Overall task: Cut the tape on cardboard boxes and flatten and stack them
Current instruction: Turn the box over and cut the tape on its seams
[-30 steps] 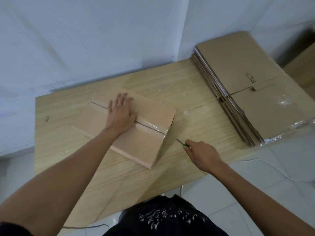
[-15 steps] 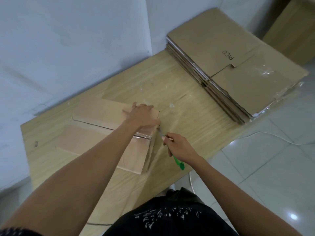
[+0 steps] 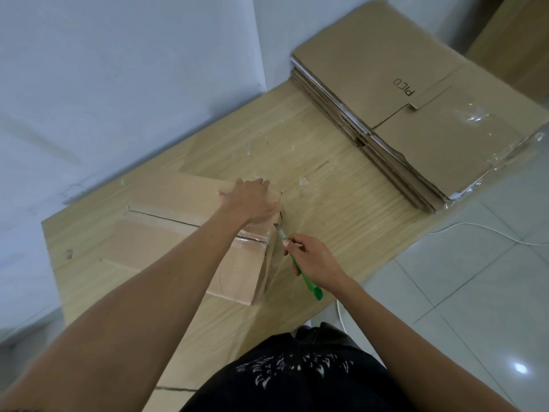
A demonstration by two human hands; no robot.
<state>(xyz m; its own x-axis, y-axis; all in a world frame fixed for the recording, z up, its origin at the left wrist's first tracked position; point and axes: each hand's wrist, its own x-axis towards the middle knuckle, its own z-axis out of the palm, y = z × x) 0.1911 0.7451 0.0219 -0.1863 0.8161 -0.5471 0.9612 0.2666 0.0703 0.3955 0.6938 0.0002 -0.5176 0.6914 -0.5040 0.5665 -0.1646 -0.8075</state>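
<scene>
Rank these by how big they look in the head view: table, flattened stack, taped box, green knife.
1. table
2. flattened stack
3. taped box, partly covered by the left arm
4. green knife

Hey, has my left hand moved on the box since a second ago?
Yes. The left hand has slid along the box top, from mid-seam to the end nearest the stack, beside the knife in the right hand.

**Open lane mid-table**

Bare table [image 3: 341, 197] is lying open between the box [image 3: 166, 251] and the stack of flattened boxes [image 3: 430, 138]. The wall [image 3: 133, 84] is closing off the far side. The left grip [image 3: 252, 203] and the right grip [image 3: 315, 260], holding a cutter [image 3: 309, 285], are crowding the box's right end.
</scene>
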